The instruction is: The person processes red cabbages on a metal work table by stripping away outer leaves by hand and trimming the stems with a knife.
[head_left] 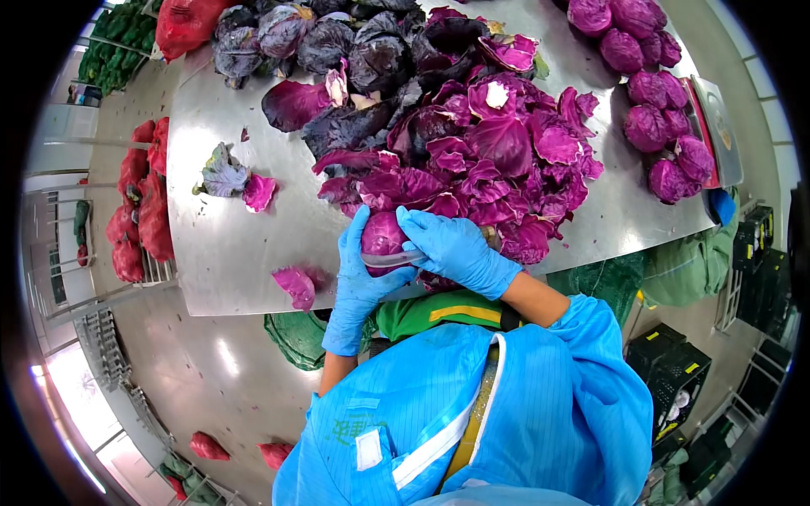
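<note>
Between both gloved hands, close to the table's near edge, is a round red cabbage (384, 234). My left hand (361, 263) cups it from the left and below, fingers curled around its side. From the right, my right hand (451, 251) comes in with fingers bent over the cabbage's side. A narrow, greyish, blade-like strip (392, 260) crosses the near face of the cabbage and runs into the right hand; its handle, if any, is hidden. Just beyond the hands lies a heap of loose purple leaves (502, 148).
Dark untrimmed cabbages (325, 42) are piled at the back of the metal table (245, 270). Trimmed cabbages (645, 110) sit at the right, beside a red-edged device (713, 126). Loose leaf pieces (295, 287) lie at the left. Red mesh sacks (148, 202) stand beyond; black crates (671, 371) are right.
</note>
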A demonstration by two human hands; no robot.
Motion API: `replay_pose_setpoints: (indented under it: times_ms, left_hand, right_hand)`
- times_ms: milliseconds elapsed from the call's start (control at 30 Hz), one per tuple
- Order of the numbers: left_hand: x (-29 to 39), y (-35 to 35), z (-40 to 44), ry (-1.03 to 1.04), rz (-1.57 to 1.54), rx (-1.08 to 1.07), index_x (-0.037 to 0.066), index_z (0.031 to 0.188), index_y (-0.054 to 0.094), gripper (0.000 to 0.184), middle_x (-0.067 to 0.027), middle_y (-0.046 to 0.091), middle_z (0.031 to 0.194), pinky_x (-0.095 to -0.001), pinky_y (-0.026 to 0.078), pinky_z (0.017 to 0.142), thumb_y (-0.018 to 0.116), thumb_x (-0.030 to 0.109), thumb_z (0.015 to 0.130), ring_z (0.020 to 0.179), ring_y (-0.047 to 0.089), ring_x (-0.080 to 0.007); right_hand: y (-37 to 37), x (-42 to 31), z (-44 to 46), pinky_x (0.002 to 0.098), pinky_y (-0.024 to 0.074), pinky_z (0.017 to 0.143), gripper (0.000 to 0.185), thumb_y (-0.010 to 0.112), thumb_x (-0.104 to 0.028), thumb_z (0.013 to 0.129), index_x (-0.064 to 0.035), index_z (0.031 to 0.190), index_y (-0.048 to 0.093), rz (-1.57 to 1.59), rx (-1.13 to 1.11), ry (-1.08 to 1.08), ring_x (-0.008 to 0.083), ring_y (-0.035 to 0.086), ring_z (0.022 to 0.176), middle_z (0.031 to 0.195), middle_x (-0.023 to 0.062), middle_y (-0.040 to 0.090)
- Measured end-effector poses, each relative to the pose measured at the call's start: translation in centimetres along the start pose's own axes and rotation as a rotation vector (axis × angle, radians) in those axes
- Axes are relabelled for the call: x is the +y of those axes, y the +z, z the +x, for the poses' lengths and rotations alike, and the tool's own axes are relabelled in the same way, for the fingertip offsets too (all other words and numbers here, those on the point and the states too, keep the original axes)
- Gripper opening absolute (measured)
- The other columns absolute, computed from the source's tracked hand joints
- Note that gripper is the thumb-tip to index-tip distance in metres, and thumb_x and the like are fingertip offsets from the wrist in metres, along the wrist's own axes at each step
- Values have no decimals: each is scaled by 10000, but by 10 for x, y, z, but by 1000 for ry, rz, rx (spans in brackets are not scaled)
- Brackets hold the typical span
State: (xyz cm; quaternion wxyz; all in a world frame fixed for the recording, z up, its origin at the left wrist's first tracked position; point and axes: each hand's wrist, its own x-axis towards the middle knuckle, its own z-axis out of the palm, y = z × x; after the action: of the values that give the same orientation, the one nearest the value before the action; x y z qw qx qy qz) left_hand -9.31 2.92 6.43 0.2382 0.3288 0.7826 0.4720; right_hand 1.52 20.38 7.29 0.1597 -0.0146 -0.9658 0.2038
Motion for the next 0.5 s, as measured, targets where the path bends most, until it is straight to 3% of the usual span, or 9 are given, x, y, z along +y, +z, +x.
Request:
replay_pose_setpoints:
  times_ms: [67, 167, 233, 267, 300, 367, 433, 467, 500]
  left_hand:
    - [0, 4, 2, 21, 145, 40, 75, 1449, 312, 1128, -187, 420, 1319, -421, 413, 1028, 924, 285, 525, 1214, 467, -323]
    - [9, 3, 3, -119, 8, -5, 73, 1450, 311, 1126, -183, 430, 1309, -426, 411, 1023, 919, 327, 536, 1207, 473, -323]
    - [6, 2, 0, -76, -62, -4, 72, 1455, 304, 1133, -183, 433, 1303, -428, 407, 1025, 914, 361, 545, 1201, 478, -323]
    - [4, 0, -3, -56, -97, -5, 71, 1458, 301, 1137, -183, 435, 1300, -429, 405, 1025, 911, 378, 549, 1198, 480, -323]
    - [6, -2, -6, -35, -18, -27, 57, 1464, 287, 1159, -185, 408, 1352, -427, 379, 1057, 904, 423, 553, 1236, 459, -318]
    - [4, 6, -16, 7, -92, 50, 35, 1470, 261, 1195, -188, 368, 1405, -422, 345, 1092, 906, 427, 543, 1284, 422, -311]
    - [11, 8, -26, -79, -198, 95, 21, 1470, 248, 1206, -188, 338, 1438, -420, 322, 1109, 907, 423, 544, 1314, 389, -305]
    - [13, 8, -29, -119, -251, 118, 13, 1470, 241, 1211, -188, 323, 1455, -418, 311, 1118, 907, 420, 544, 1329, 373, -301]
    - [8, 9, -31, -71, -202, 149, 12, 1470, 238, 1209, -191, 322, 1456, -418, 313, 1115, 907, 410, 546, 1332, 369, -306]
  right_hand:
    - [3, 0, 0, 315, 460, 472, 487, 562, -308, 882, 19, 1240, 517, -100, 49, -60, 158, 585, 634, 848, 67, 531]
    - [11, 7, 0, 292, 402, 445, 373, 561, -266, 863, 0, 1124, 559, -244, 142, -126, 124, 545, 602, 758, 32, 492]
    - [10, 12, 5, 281, 375, 439, 275, 569, -255, 843, -38, 1011, 581, -399, 167, -140, 117, 533, 600, 715, 17, 474]
    - [6, 15, 10, 282, 370, 437, 163, 569, -243, 825, -88, 865, 539, -519, 16, -59, 115, 534, 598, 687, 6, 460]
    - [2, 23, 14, 315, 407, 443, 161, 595, -244, 824, -110, 806, 507, -489, 37, 104, 152, 556, 590, 686, 31, 476]
    - [-8, 50, 13, 362, 470, 482, 192, 637, -239, 818, -92, 905, 550, -212, 175, 298, 216, 589, 605, 744, 63, 513]
    - [-25, 64, 15, 392, 517, 545, 311, 676, -228, 809, -98, 1071, 570, -235, 345, 406, 281, 616, 675, 866, 99, 557]
    - [-38, 63, 15, 402, 522, 566, 412, 675, -221, 822, -94, 1191, 545, -101, 388, 459, 306, 618, 716, 966, 124, 567]
    - [-47, 58, 15, 406, 521, 575, 415, 670, -238, 842, -94, 1208, 540, -81, 416, 465, 308, 622, 749, 997, 150, 568]
